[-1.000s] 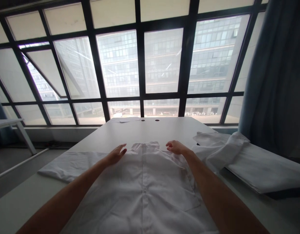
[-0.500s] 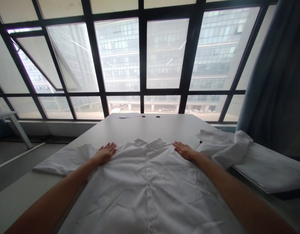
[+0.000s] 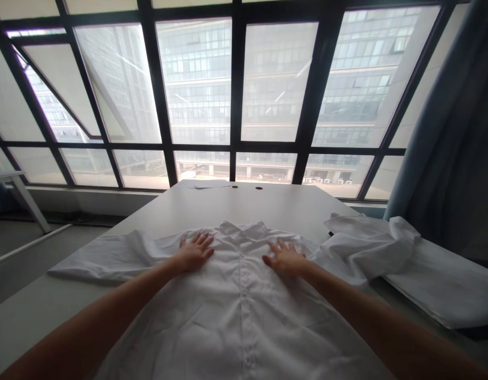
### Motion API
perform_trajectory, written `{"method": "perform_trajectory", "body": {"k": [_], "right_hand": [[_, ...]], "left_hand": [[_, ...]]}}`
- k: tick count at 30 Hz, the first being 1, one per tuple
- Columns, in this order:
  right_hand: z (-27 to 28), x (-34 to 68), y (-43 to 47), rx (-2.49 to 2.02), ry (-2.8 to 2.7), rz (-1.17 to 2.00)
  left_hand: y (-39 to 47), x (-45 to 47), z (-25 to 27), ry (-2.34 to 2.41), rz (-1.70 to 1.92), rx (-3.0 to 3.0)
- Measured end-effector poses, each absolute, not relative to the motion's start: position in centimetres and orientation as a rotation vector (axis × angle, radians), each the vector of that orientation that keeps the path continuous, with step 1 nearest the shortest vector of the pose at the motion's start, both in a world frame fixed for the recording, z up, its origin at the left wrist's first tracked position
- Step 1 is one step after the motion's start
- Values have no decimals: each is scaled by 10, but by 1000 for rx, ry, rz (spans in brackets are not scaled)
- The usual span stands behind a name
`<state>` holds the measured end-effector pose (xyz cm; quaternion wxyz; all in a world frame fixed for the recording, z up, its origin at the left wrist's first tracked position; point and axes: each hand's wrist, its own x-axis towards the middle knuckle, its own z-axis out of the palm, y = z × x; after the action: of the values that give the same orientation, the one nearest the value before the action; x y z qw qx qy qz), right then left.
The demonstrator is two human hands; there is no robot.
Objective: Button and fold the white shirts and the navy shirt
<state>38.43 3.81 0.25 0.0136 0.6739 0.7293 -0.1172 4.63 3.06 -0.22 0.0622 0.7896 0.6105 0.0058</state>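
Observation:
A white button-up shirt point(image 3: 224, 316) lies front side up on the white table point(image 3: 212, 206), its collar toward the window and its button strip running down the middle. My left hand point(image 3: 195, 252) rests flat on the upper chest left of the buttons, fingers spread. On the other side of the strip, my right hand point(image 3: 285, 257) lies on the cloth with its fingers apart. The left sleeve point(image 3: 105, 256) stretches out sideways over the table. Some creases show in the fabric, and the shirt's lower end runs out of view.
A stack of folded white cloth point(image 3: 438, 285) lies at the table's right side, with crumpled white fabric point(image 3: 371, 243) beside it. Two round holes point(image 3: 259, 188) and a thin white sheet point(image 3: 206, 184) are at the far end. A dark curtain point(image 3: 446, 137) hangs at the right.
Both hands have moved inward from the shirt's shoulders onto the chest, closer to the button strip. Their fingers are now more spread. The view has shifted slightly.

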Motion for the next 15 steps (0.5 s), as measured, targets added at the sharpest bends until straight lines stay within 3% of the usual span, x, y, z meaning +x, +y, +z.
{"method": "perform_trajectory", "body": {"k": [8,15], "right_hand": [[4,371,91,2089,2260,-329],[-5,374,107,2181,2338,-107]], "left_hand": [[95,38,-5,1863,51,2367],[109,-9,15,2148,351,2285]]}}
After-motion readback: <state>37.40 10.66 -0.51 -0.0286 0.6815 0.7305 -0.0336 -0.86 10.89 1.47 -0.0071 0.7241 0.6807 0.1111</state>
